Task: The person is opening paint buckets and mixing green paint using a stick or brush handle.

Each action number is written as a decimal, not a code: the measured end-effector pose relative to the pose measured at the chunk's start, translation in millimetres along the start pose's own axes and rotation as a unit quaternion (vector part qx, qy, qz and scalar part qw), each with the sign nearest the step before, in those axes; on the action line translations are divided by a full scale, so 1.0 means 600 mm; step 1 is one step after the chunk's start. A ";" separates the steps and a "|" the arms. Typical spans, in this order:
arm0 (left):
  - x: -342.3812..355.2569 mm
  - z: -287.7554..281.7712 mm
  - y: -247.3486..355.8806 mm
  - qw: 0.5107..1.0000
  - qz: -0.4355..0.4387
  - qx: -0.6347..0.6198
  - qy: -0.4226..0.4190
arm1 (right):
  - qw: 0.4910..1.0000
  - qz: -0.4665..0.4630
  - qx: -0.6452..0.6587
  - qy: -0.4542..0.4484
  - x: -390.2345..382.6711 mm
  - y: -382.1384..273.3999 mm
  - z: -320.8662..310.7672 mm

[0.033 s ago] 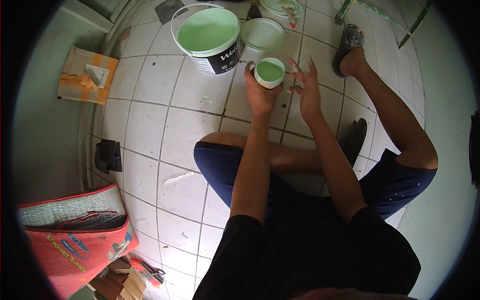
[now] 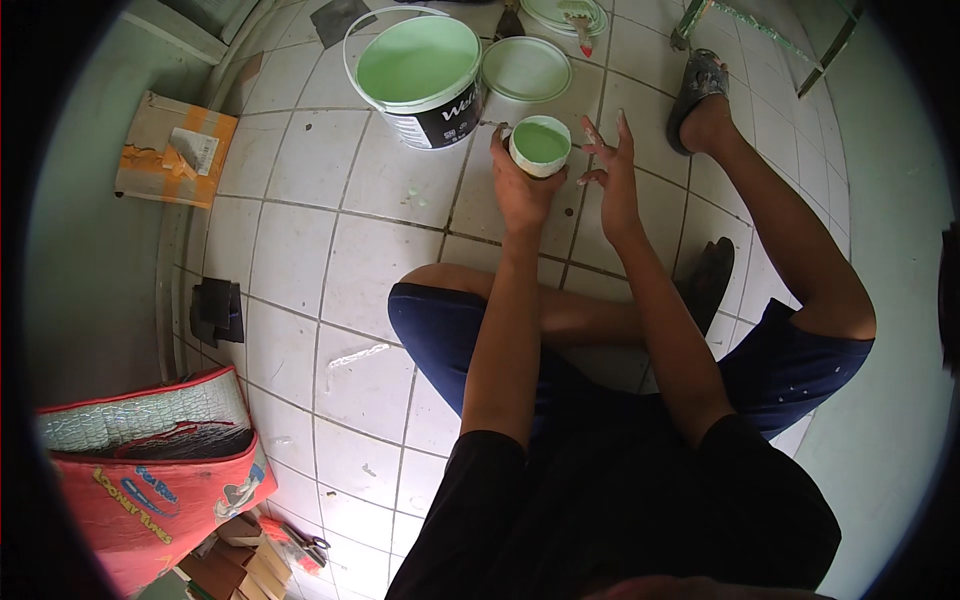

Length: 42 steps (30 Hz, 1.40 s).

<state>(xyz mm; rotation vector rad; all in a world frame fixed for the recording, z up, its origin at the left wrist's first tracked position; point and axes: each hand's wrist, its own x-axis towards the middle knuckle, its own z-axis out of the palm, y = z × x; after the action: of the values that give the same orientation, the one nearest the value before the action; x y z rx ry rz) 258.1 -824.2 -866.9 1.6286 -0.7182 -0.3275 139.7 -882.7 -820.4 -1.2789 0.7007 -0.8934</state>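
Observation:
My left hand [image 2: 521, 192] is wrapped round a small white cup [image 2: 540, 168] holding light green paint [image 2: 541, 143]. The cup is held above the tiled floor, its mouth tipped slightly toward me. Just right of it, my right hand [image 2: 618, 185] is raised with fingers apart, touching nothing; whitish smears mark the fingertips. Beyond the cup, to the left, stands a large bucket [image 2: 436, 124] with green paint inside and its handle up against the far left rim. A round lid [image 2: 526, 70] coated in green lies beside the bucket.
At the far edge are a dark brush [image 2: 508, 20] and a paintbrush [image 2: 580, 28] resting on another lid [image 2: 545, 14]. A taped cardboard box [image 2: 178, 150] and a red insulated bag [image 2: 160, 490] stand left. A green-stained metal frame [image 2: 760, 35] is far right. My legs flank my forearms.

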 end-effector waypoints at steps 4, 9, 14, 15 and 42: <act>-0.002 -0.031 -0.041 0.995 0.030 0.089 0.019 | 0.986 -0.036 -0.160 0.005 -0.004 0.010 0.019; 0.007 -0.098 0.014 0.917 -0.255 -0.306 0.008 | 0.974 -0.030 -0.223 0.014 -0.001 0.033 -0.011; 0.021 -0.153 0.039 0.761 -0.278 -0.587 0.001 | 0.979 0.031 -0.201 -0.009 0.004 0.039 -0.001; 0.021 -0.154 0.041 0.722 -0.290 -0.628 0.001 | 0.979 0.031 -0.201 -0.007 0.005 0.043 -0.002; 0.043 -0.132 0.053 0.614 0.219 0.738 -0.174 | 0.976 0.056 -0.210 -0.013 0.018 0.048 0.052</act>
<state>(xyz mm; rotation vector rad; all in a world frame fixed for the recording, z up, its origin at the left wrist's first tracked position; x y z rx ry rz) 315.7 -779.4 -815.9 2.8098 -1.9691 0.5471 176.3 -874.8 -843.0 -1.6012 0.9656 -0.6529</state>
